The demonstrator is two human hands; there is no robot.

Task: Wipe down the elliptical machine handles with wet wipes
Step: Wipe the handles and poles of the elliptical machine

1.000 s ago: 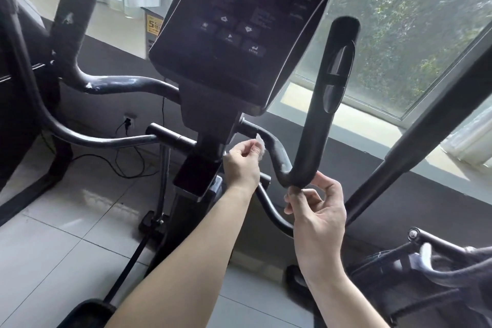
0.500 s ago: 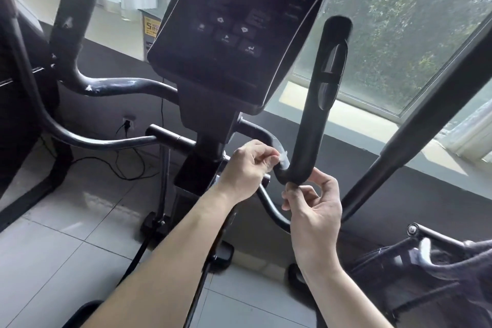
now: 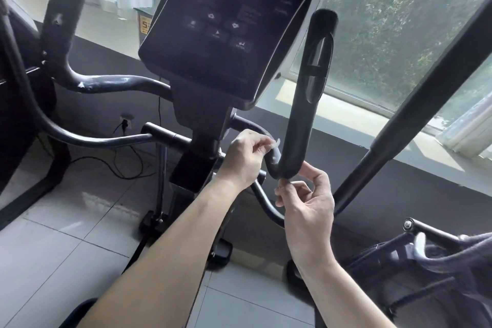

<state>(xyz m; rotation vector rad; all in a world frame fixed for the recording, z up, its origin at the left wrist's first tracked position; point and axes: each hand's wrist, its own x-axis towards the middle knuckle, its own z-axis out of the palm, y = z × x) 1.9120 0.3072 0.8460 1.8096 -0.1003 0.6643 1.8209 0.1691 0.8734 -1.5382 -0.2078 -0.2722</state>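
With the left hand [image 3: 245, 157] pinching a small wet wipe [image 3: 275, 143] against the inner bend of the upright handle [image 3: 299, 125], and the right hand [image 3: 306, 197] curled beneath that bend with its contents indeterminable, the narrow pinch may slip, leaving the curve's underside unwiped.

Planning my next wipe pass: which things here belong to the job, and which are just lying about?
Job: left hand, wet wipe, right handle, right hand, left handle.
Just about: console, floor cable, window.
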